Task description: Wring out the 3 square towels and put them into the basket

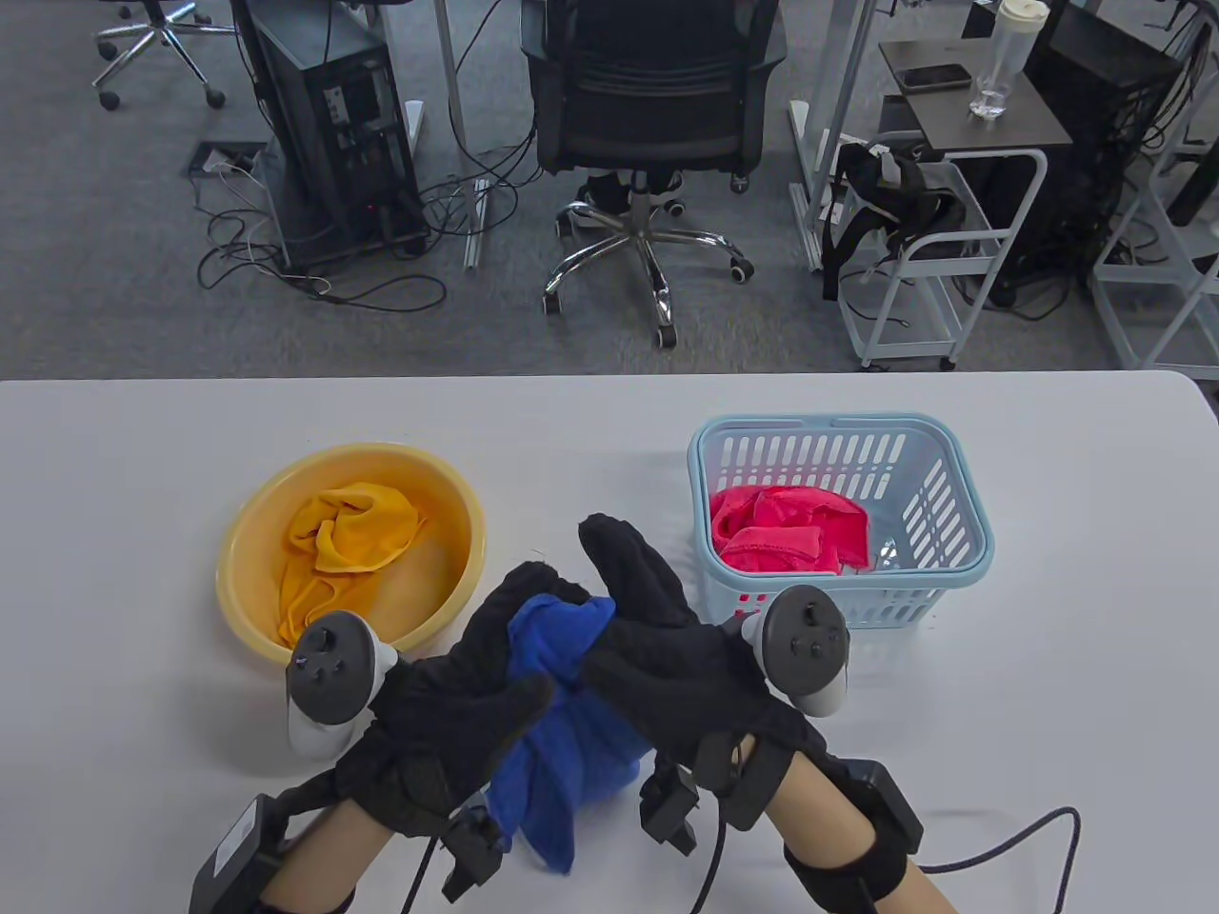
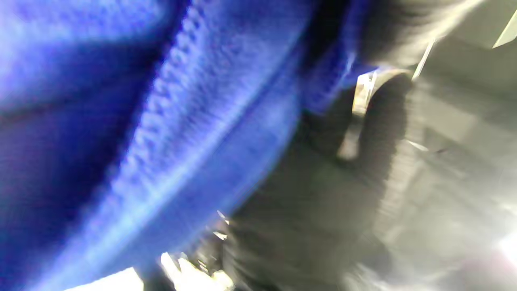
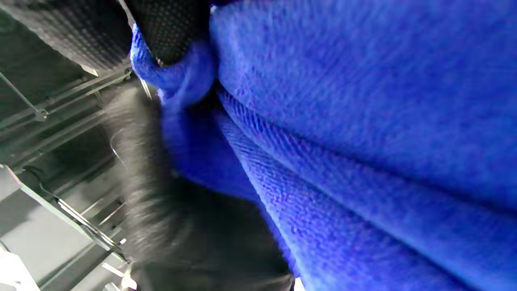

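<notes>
Both hands, left hand (image 1: 457, 695) and right hand (image 1: 667, 657), clench the blue towel (image 1: 562, 752), soft and limp; grip its ends, at 12 and 6 o'clock.

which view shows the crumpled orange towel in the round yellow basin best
The table view: the crumpled orange towel lies in full sight inside the round yellow basin. Both wrist views miss it; they are filled by the blue towel and black gloves.

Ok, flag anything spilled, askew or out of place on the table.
Nothing stands out. The red towel lies in the blue basket, the yellow towel in the yellow basin, and both hands grip the blue towel. No spill shows.
</notes>
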